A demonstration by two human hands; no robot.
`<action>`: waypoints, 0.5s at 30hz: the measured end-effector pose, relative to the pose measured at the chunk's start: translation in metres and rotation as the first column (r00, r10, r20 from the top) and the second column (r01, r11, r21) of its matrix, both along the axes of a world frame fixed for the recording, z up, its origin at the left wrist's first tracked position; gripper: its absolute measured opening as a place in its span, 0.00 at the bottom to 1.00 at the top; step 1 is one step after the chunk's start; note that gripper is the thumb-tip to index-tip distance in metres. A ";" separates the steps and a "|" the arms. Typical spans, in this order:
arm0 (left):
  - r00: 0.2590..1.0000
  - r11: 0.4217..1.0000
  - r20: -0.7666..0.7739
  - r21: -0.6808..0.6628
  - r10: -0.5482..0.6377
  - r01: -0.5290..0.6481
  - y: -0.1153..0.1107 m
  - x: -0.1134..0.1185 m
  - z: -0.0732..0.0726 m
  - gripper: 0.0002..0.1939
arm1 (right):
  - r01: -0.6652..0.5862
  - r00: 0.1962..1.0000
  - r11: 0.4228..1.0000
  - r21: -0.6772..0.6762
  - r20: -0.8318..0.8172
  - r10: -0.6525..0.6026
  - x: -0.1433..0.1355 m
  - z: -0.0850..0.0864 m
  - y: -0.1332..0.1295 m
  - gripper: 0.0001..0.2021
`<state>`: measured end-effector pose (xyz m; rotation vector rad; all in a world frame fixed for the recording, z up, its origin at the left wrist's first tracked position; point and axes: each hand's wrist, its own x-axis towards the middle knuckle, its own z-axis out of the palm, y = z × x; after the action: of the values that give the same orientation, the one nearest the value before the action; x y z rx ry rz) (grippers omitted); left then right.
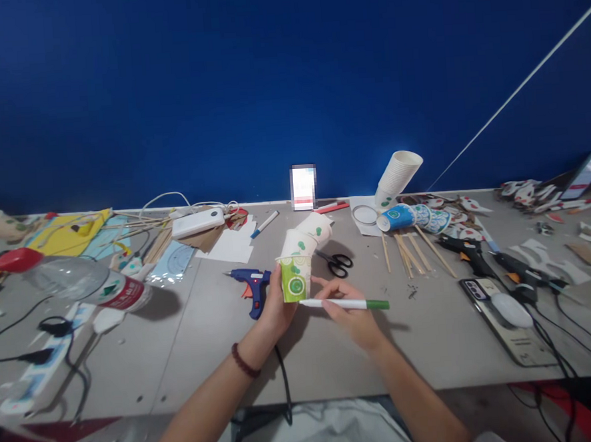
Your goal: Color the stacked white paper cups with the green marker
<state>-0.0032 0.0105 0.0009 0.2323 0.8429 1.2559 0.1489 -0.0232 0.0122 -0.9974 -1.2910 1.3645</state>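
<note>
Here at the centre, smooth paper cups (297, 264), low sheen; at their four o'clock, a sleek plastic marker (348, 304)! Out to nine, a glossy, see-through plastic bottle (86, 279). Three o'clock brings bare, matt wooden sticks (435, 250); six, wrinkled cloth (318, 431); twelve, a smooth matt wall (247, 84). The tabletop (203, 350)? Dull matt.
</note>
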 end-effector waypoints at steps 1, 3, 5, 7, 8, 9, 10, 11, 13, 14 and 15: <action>1.000 1.000 0.001 0.001 0.001 -0.001 0.000 0.000 0.000 0.23 | -0.003 1.000 1.000 0.004 0.002 0.003 0.000 0.000 0.000 0.06; 1.000 1.000 0.005 0.006 0.006 -0.006 0.000 0.000 0.000 0.23 | 0.000 1.000 1.000 0.012 -0.014 0.000 0.000 -0.001 0.000 0.06; 1.000 1.000 0.008 0.012 0.009 -0.009 0.000 0.000 0.000 0.23 | 0.007 0.999 1.000 0.011 -0.035 -0.007 0.000 -0.001 0.000 0.06; 1.000 1.000 0.007 0.018 0.000 0.000 0.000 0.000 -0.001 0.23 | 0.008 0.999 1.000 0.002 -0.039 -0.008 0.000 0.000 0.000 0.06; 1.000 1.000 0.005 0.022 -0.006 0.006 0.000 0.000 -0.001 0.23 | 0.010 0.999 1.000 -0.002 -0.035 -0.010 0.000 0.000 0.000 0.06; 1.000 1.000 0.002 0.024 -0.007 0.007 0.000 0.000 -0.002 0.24 | 0.011 1.000 1.000 -0.003 -0.027 -0.011 0.000 0.000 0.000 0.06; 1.000 1.000 -0.002 0.024 -0.007 0.007 0.000 0.000 -0.003 0.24 | 0.012 1.000 1.000 -0.001 -0.018 -0.012 0.000 -0.001 0.000 0.06; 1.000 1.000 -0.006 0.019 -0.005 0.005 -0.001 0.000 -0.003 0.24 | 0.011 1.000 1.000 0.001 -0.012 -0.011 0.000 -0.001 0.000 0.06; 1.000 1.000 -0.014 0.010 0.000 0.000 0.000 0.000 -0.004 0.25 | 0.003 1.000 1.000 0.003 -0.013 -0.003 0.000 -0.001 0.000 0.06; 1.000 1.000 -0.016 0.008 0.001 -0.001 0.000 0.000 -0.005 0.25 | 0.001 1.000 1.000 -0.001 -0.021 -0.001 0.000 -0.001 0.000 0.07; 1.000 1.000 -0.016 0.008 0.005 -0.005 0.000 0.000 -0.005 0.25 | 0.002 1.000 1.000 -0.002 -0.031 -0.002 0.000 -0.001 0.000 0.07</action>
<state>-0.0036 0.0106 -0.0037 0.2473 0.8528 1.2638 0.1492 -0.0232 0.0108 -0.9748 -1.2658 1.3749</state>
